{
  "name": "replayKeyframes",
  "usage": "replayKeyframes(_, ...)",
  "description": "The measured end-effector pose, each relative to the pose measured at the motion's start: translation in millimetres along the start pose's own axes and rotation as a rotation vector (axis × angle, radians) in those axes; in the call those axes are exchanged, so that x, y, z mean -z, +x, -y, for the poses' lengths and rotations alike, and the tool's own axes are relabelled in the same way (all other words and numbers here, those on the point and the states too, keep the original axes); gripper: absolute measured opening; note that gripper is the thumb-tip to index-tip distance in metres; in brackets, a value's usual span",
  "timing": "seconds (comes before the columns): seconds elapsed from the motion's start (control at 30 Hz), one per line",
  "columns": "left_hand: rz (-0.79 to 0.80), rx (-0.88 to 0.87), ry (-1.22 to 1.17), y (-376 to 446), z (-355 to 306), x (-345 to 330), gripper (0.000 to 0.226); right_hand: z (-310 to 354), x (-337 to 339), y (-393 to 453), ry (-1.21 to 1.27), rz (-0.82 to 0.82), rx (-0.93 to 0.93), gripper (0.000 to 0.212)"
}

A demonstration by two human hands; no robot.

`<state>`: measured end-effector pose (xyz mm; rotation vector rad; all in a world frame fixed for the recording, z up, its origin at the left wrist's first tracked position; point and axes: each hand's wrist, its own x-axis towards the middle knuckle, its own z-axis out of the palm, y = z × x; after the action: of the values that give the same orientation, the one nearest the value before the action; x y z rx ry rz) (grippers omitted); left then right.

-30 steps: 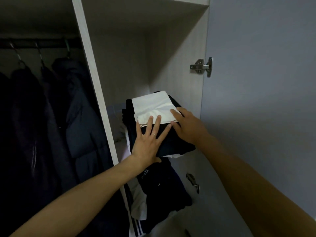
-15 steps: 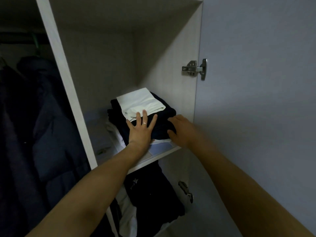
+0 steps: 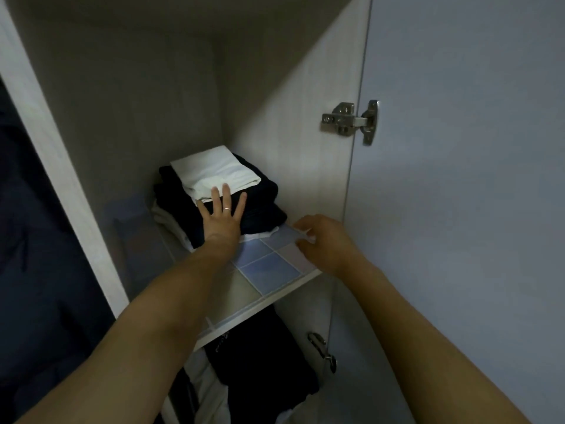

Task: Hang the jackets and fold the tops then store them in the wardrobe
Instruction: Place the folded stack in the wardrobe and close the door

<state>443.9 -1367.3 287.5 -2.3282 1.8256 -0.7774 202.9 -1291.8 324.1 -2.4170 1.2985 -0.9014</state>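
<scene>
Here, a stack of folded tops (image 3: 220, 203) was seen at the centre of the frame, set on a shelf (image 3: 266, 270) lined with blue-and-pale checked paper inside the wardrobe (image 3: 293, 142). The stack was made up of dark garments with a white folded top (image 3: 214, 172) laid uppermost, and paler cloth showed at its base. The left hand (image 3: 223, 220) was laid flat against the front of the dark layers, fingers straight and spread (a ring was visible on one finger), its fingertips reaching the near edge of the white top; nothing was gripped. The right hand (image 3: 324, 240) was held just right of the stack, over the shelf's right end, with fingers loosely curled; nothing was held in it, and whether the shelf was touched could not be told. A metal hinge (image 3: 351, 119) was fixed at the upper right, where the open door (image 3: 458, 209) met the wardrobe side. More dark clothing (image 3: 260, 362) was piled below the shelf, and dark hanging jackets (image 3: 36, 270) filled the left edge of the frame.
</scene>
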Motion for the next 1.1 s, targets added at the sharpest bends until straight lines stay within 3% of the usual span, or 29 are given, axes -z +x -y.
replayKeyframes(0.13,0.051,-0.047,-0.121,-31,-13,30,0.074,8,19,-39,0.042,-0.064,-0.050,0.029)
replayKeyframes(0.3,-0.038,-0.167,-0.912,-113,-30,79,0.032,28,36,-106,0.131,-0.151,-0.072,0.025)
replayKeyframes(0.37,-0.092,-0.236,-1.064,-153,-35,101,0.024,38,45,-139,0.162,-0.189,-0.061,0.023)
replayKeyframes(0.63,-0.125,-0.555,-1.085,-274,-63,209,0.020,61,134,-299,0.172,-0.648,-0.081,0.008)
replayKeyframes(0.8,-0.069,-0.663,-1.129,-303,-84,247,0.020,51,164,-326,0.233,-0.923,-0.190,0.008)
replayKeyframes(0.83,-0.054,-0.671,-1.150,-309,-89,252,0.023,49,168,-328,0.232,-0.936,-0.214,0.002)
replayKeyframes(0.97,0.016,-0.621,-1.246,-321,-99,256,0.030,49,170,-317,0.193,-0.784,-0.258,0.042)
replayKeyframes(1.1,0.099,-0.576,-1.314,-332,-94,248,0.034,51,172,-312,0.453,-0.594,-0.322,0.055)
